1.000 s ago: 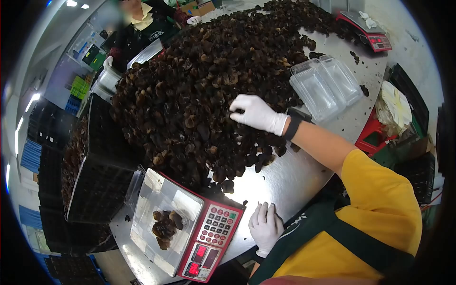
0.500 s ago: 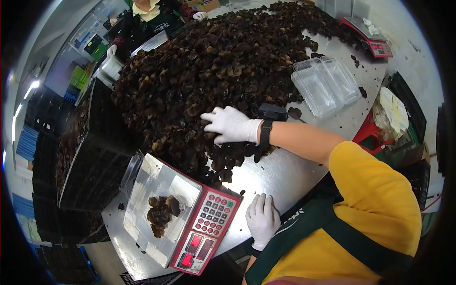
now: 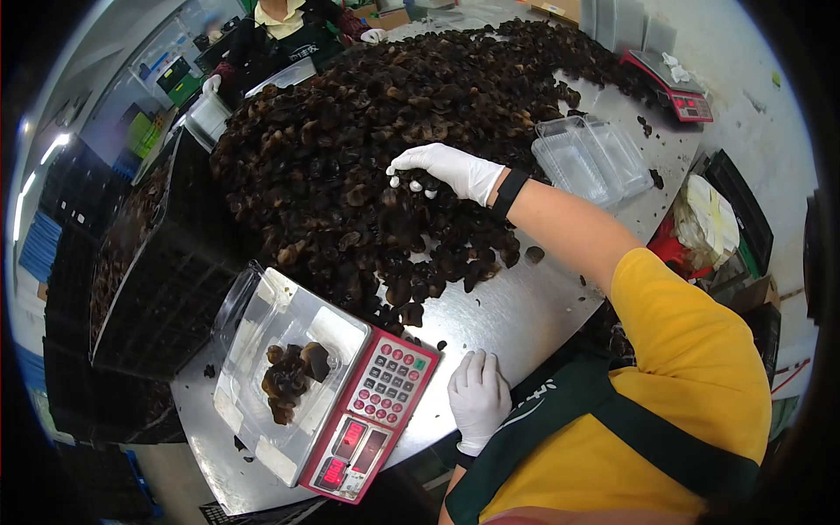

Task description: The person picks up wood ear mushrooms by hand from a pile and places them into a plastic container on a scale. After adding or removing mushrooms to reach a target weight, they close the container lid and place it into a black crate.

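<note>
My right hand (image 3: 448,172), in a white glove, is over the large pile of dark, wrinkled fungus-like pieces (image 3: 332,114). Its fingers curl round some dark pieces, with the white fingertips showing among them. My left hand (image 3: 479,398), also gloved, rests on the metal table (image 3: 516,306) near its front edge, fingers extended and lying flat, holding nothing. To its left stands a red and white scale (image 3: 385,385) with lit red digits. On the scale, a clear plastic container (image 3: 254,385) holds a few brown pieces (image 3: 293,381).
Clear plastic trays (image 3: 582,162) lie at the pile's right. A second red scale (image 3: 687,101) stands at the far right. Black crates (image 3: 175,280) are at the left. Across the table is another person (image 3: 302,44) in a dark apron, with gloved hands.
My right hand has moved up and back over the pile, and its spread fingers have curled in. My left hand stays almost in place. The view has shifted slightly.
</note>
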`<control>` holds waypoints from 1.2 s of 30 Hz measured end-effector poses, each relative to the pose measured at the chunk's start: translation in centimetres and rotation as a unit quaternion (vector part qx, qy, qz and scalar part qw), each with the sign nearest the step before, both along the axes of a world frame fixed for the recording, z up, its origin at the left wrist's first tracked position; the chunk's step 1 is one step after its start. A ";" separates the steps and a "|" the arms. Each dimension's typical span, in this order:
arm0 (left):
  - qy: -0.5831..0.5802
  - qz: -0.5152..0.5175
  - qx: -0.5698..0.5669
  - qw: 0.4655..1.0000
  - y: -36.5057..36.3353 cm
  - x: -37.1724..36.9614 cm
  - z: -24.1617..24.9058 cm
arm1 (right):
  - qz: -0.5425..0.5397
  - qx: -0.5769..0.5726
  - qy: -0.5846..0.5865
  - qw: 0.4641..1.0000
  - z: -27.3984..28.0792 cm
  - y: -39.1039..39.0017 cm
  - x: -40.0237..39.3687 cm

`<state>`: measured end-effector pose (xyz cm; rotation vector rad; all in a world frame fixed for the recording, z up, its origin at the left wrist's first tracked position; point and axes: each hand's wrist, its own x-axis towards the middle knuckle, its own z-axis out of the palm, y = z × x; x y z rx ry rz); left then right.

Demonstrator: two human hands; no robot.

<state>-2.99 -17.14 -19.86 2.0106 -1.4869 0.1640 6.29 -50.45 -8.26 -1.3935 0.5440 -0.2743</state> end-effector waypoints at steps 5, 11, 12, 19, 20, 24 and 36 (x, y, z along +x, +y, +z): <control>0.022 0.004 -0.016 1.000 0.0 -0.1 0.0 | 0.062 0.137 -0.033 0.988 0.9 1.1 -0.1; 0.017 0.010 -0.024 1.000 -0.1 -0.1 0.0 | 0.141 0.203 -0.060 0.967 2.4 3.8 0.2; 0.020 0.007 -0.025 0.999 -0.1 -0.1 0.0 | 0.144 0.197 -0.059 0.968 2.8 4.5 0.3; 0.048 -0.010 -0.013 0.999 0.1 0.2 0.2 | 0.210 0.215 -0.071 0.951 5.1 9.5 3.0; 0.046 -0.010 -0.010 0.999 0.2 0.1 0.3 | 0.217 0.173 -0.068 0.958 5.8 10.6 3.5; 0.046 -0.015 0.002 0.999 0.4 0.2 -0.1 | 0.279 0.087 -0.076 0.953 6.9 15.0 6.6; 0.060 -0.030 0.001 0.998 1.2 0.0 -0.9 | 0.415 -0.188 -0.221 0.862 3.7 23.1 11.5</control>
